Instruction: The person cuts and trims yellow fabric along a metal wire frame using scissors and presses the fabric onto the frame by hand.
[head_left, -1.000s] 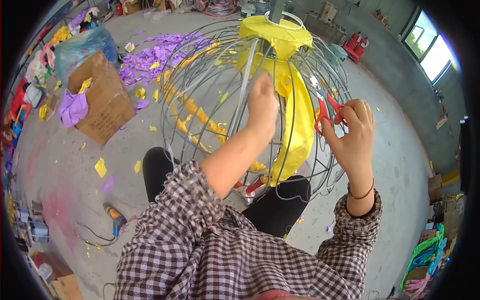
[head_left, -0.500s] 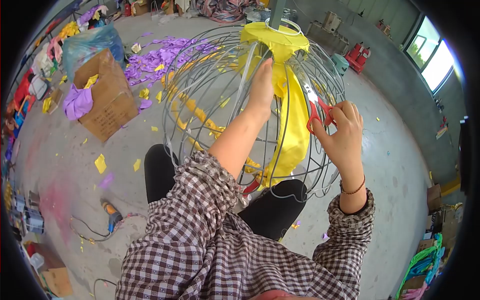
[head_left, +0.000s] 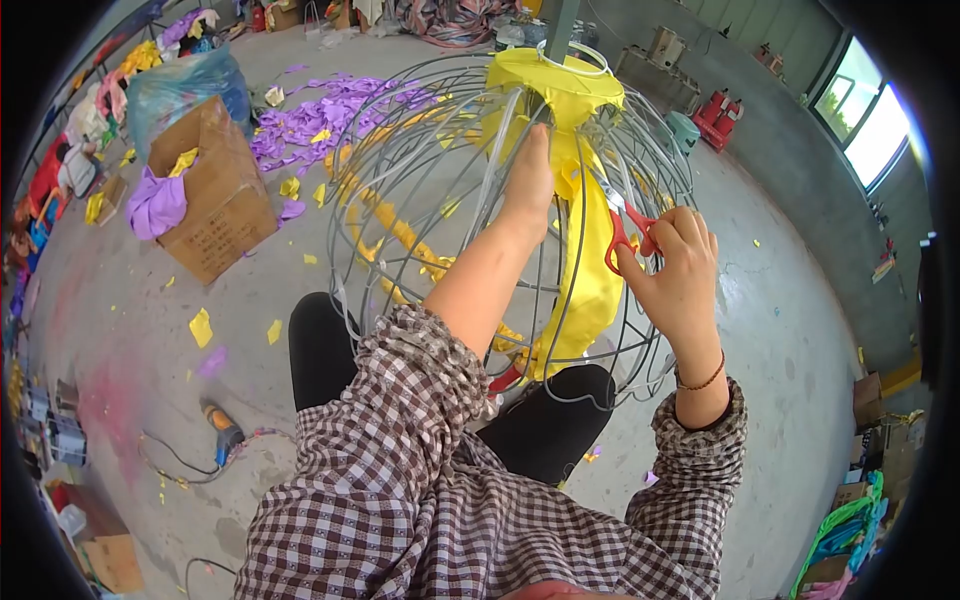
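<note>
A strip of yellow fabric (head_left: 588, 285) runs down the side of a round grey wire frame (head_left: 345, 215) between my knees. More yellow fabric covers the frame's top (head_left: 560, 78). My left hand (head_left: 530, 178) reaches in among the wires beside the strip's upper end, its fingertips hidden. In my right hand (head_left: 683, 265) are scissors (head_left: 617, 232) with red handles, fingers through the loops. Their blades point up and left at the strip's right edge, the tips partly lost against the fabric.
A cardboard box (head_left: 222, 210) with purple and yellow fabric stands at left, near a blue plastic bag (head_left: 190, 90). Purple scraps (head_left: 300, 125) litter the floor behind. A corded orange-and-black tool (head_left: 224, 432) lies lower left. A grey post (head_left: 560, 30) rises behind the frame's top.
My right hand has brought the scissors slightly left, so the blades are now against the yellow strip. My left hand and the frame's top have shifted slightly in view.
</note>
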